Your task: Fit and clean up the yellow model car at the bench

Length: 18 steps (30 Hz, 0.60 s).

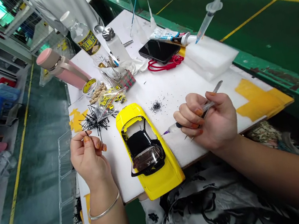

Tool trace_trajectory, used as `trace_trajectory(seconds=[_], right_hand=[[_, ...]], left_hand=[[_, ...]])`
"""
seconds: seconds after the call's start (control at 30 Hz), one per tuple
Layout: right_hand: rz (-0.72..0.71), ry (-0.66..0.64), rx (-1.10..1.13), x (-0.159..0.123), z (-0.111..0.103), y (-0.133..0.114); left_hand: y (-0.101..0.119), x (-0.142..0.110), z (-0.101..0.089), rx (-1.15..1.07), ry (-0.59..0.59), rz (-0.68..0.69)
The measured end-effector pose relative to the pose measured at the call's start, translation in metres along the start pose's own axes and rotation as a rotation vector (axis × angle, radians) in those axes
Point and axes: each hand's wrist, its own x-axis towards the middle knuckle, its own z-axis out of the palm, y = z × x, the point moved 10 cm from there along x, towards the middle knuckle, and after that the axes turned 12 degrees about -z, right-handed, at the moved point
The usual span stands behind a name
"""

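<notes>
A yellow toy car body point(147, 149) with a black interior and clear windscreen lies on the white board point(168, 86) between my hands. My left hand point(88, 156), closed in a pinch, holds a thin black stick-like part near a heap of black sticks point(94, 121). My right hand point(207, 120) is closed on a small glue syringe with a purple tip point(172, 128) and metal tweezers point(211, 99). The syringe tip points toward the car's right side.
A small pile of tiny black bits point(156, 106) lies beyond the car. Farther back are a plastic bag of parts point(108, 100), a pink flask point(61, 67), a bottle point(86, 37), a phone point(159, 50), a glue tube point(169, 36), white foam point(210, 58). Yellow tape point(260, 99) at right.
</notes>
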Motion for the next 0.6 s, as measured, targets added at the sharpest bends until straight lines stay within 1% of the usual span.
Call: trace_trajectory(seconds=[0.37, 0.47, 0.53, 0.6], right_hand=[[-0.019, -0.060, -0.048, 0.000, 0.004, 0.000], [-0.045, -0.114, -0.079, -0.001, 0.009, 0.000], [-0.120, -0.193, -0.130, -0.001, 0.015, -0.007], [-0.239, -0.283, -0.235, -0.001, 0.024, -0.022]], left_hand=[[-0.001, 0.000, 0.000, 0.007, -0.006, 0.003], [-0.001, 0.000, 0.000, 0.007, -0.010, 0.003], [-0.001, 0.001, -0.001, 0.006, -0.012, 0.005], [-0.001, 0.001, -0.001, 0.008, -0.013, 0.005]])
